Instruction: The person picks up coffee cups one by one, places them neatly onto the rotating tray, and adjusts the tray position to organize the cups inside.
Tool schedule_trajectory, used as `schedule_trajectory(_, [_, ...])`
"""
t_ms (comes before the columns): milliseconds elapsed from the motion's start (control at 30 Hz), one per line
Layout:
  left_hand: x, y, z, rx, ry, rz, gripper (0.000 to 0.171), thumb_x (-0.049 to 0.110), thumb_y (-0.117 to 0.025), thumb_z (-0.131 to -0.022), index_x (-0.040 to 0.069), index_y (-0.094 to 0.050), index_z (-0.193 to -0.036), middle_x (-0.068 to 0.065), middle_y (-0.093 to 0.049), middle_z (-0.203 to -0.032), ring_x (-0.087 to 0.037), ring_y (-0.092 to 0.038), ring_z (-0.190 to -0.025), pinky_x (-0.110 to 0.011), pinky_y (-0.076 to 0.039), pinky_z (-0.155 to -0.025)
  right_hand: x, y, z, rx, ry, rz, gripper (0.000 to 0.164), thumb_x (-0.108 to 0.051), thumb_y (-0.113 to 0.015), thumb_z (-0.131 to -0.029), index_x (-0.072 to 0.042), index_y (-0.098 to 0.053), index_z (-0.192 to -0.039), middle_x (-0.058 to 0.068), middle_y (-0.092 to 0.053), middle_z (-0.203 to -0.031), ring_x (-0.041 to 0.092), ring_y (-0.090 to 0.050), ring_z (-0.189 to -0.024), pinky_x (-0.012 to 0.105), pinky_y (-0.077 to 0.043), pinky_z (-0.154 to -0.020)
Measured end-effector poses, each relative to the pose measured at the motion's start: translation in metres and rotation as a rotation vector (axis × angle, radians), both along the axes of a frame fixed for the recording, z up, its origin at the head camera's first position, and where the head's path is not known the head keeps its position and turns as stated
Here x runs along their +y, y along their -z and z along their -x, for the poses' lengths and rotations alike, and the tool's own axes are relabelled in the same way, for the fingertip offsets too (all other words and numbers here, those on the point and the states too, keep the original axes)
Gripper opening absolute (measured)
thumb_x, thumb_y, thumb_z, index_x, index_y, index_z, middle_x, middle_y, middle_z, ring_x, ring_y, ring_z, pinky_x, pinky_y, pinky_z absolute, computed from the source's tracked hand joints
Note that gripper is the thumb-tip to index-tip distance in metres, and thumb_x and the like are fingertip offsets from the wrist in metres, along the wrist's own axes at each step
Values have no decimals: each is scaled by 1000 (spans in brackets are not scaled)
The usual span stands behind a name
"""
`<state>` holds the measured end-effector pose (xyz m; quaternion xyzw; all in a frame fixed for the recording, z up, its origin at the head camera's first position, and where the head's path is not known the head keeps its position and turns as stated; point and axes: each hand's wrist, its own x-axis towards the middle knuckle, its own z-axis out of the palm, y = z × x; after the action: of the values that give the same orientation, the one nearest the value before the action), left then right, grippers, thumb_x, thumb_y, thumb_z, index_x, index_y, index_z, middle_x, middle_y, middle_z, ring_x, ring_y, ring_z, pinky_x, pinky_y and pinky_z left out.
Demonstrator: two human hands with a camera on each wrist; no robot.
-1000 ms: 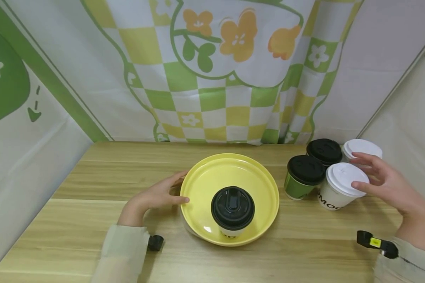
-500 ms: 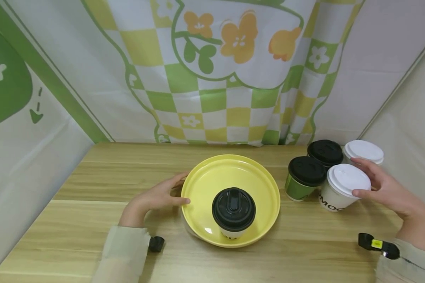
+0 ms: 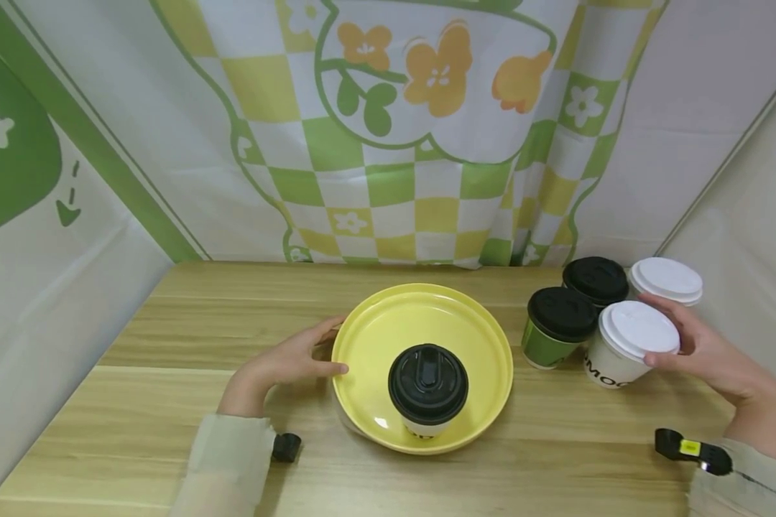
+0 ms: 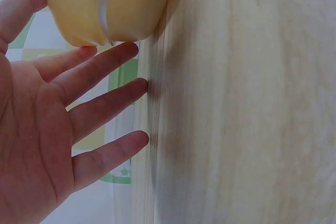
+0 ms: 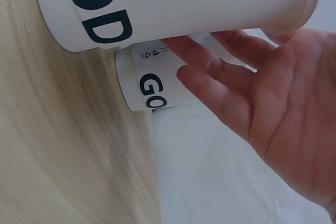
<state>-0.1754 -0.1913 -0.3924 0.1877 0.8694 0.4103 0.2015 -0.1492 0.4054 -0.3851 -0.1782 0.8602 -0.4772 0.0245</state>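
Observation:
My left hand is at the left edge of a round yellow tray. Its thumb touches the rim; the spread, nearly straight fingers lie by the tray's side. A paper cup with a black lid stands upright on the tray. At the right, my right hand grips a white paper cup near its white lid, thumb on the near side and fingers behind. The cup stands on the table among others. In the right wrist view the thumb is mostly hidden.
Close beside the gripped cup stand a green cup with a black lid, another black-lidded cup behind it, and a second white-lidded cup. They are on the wooden table, before a checked curtain.
My right hand has lowered slightly and closed around the white-lidded cup, thumb and fingers coming in to its edge. My left hand has stayed at the tray.

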Motion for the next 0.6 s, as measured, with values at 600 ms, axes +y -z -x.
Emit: schedule_trajectory(600, [0,-1,0,-10,-2,-2,87,30,-73,-90,15,-22,-159,-20,-35,-158,-41,-29,-148,-65,-23,-116,-2,2,-2,-35,-32,36,81,11,-63,-86,-25,-30,-151,-18,-49,-131,-6,-53,-110,12,-47,-84])
